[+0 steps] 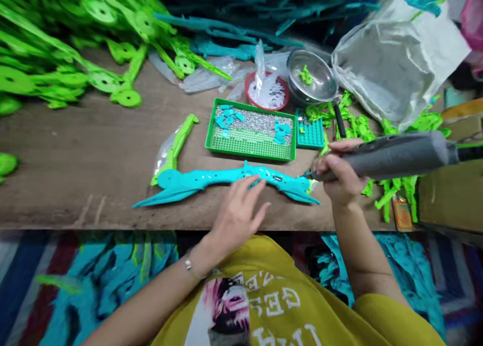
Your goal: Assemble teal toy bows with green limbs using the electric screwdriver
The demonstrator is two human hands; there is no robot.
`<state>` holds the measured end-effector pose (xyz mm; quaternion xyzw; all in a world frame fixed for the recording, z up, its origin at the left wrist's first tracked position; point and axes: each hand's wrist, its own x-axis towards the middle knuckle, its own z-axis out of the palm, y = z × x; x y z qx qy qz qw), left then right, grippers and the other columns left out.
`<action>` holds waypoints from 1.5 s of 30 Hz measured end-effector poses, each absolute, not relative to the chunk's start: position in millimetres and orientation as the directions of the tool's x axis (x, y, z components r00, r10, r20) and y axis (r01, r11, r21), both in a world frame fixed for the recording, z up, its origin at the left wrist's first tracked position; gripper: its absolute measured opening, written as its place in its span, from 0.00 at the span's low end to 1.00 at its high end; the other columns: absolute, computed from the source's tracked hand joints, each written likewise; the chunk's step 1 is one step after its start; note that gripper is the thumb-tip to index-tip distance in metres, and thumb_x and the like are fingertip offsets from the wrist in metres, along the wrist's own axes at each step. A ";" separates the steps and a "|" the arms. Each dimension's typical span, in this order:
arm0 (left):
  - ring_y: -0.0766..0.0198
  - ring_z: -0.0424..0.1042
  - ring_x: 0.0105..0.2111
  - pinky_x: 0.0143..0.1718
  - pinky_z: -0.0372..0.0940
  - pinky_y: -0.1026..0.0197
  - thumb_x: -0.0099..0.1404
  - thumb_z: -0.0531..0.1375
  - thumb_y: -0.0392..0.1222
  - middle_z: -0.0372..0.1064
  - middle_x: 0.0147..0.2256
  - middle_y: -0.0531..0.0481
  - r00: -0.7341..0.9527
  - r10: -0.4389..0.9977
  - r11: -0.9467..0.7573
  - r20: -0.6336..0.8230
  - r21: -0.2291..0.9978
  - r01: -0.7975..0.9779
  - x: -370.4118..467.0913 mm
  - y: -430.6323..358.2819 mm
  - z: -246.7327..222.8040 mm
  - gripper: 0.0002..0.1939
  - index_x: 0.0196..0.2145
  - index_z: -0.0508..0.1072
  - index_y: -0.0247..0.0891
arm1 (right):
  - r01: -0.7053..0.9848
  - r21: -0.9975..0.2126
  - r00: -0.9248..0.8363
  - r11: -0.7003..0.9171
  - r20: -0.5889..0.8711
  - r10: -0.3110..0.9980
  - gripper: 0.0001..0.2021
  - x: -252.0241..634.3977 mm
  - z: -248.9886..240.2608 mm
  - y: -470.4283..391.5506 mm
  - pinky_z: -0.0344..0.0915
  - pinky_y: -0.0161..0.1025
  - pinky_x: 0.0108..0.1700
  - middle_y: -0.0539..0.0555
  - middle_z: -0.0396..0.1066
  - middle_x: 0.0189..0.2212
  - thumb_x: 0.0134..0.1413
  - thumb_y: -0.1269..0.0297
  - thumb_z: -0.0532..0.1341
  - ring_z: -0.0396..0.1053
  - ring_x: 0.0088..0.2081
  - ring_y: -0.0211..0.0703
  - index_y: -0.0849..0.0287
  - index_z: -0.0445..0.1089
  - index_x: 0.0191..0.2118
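Observation:
A blue plastic toy bow (pixel 222 177) lies lengthwise near the table's front edge. Over its middle rests my left hand (pixel 241 205), fingers stretched and spread; whether the fingertips press on it I cannot tell. My right hand (pixel 341 177) is wrapped round a grey electric screwdriver (pixel 396 154), held nearly level. The tool's tip points left and meets or hovers at the bow's right end. A small dark slot with metal shows in the bow right of my left hand. Behind the bow's left end lies a bright green curved part (pixel 179 147) with clear plastic.
A green tray (pixel 251 154) holds screws and small blue pieces. Beside it are a teal tray (pixel 311 139), a red bowl (pixel 267 104) and a metal pan (pixel 313 76). Green parts (pixel 113 49) pile at back left, a plastic bag (pixel 385 59) at back right, a box (pixel 449 200) at right.

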<state>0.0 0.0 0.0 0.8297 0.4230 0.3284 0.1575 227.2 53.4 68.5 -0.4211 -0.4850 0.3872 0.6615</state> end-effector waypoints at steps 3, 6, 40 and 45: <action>0.40 0.51 0.72 0.69 0.53 0.38 0.69 0.62 0.42 0.52 0.70 0.28 0.551 0.759 -0.649 0.346 0.460 0.605 56.2 8.8 -11.4 0.41 0.73 0.47 0.33 | -0.061 -0.953 0.251 0.297 0.273 0.929 0.10 242.9 65.9 20.9 0.65 0.37 0.24 0.43 0.67 0.18 0.53 0.62 0.70 0.65 0.19 0.37 0.53 0.71 0.39; 0.32 0.39 0.74 0.70 0.42 0.30 0.66 0.65 0.55 0.39 0.74 0.29 0.606 0.766 -0.638 0.215 0.375 0.672 95.5 15.3 -17.7 0.50 0.74 0.45 0.35 | -0.027 -0.961 0.272 0.274 0.257 0.927 0.10 255.2 58.1 0.6 0.66 0.38 0.24 0.43 0.67 0.18 0.53 0.61 0.70 0.66 0.19 0.38 0.53 0.72 0.40; 0.53 0.68 0.47 0.46 0.65 0.53 0.75 0.48 0.34 0.71 0.45 0.40 0.600 0.785 -0.613 0.155 0.343 0.712 82.4 95.5 8.4 0.14 0.45 0.74 0.36 | -0.100 -0.913 0.122 0.396 0.383 0.916 0.08 256.2 69.6 60.3 0.66 0.40 0.23 0.45 0.67 0.18 0.52 0.62 0.69 0.65 0.18 0.39 0.54 0.74 0.39; 0.54 0.67 0.46 0.45 0.63 0.55 0.72 0.53 0.32 0.68 0.47 0.40 0.701 0.710 -0.686 0.067 0.291 0.667 78.3 178.1 19.3 0.09 0.43 0.73 0.34 | -0.098 -0.935 0.141 0.340 0.326 0.935 0.10 242.9 59.8 78.0 0.66 0.41 0.25 0.44 0.67 0.18 0.51 0.62 0.69 0.66 0.19 0.40 0.54 0.72 0.39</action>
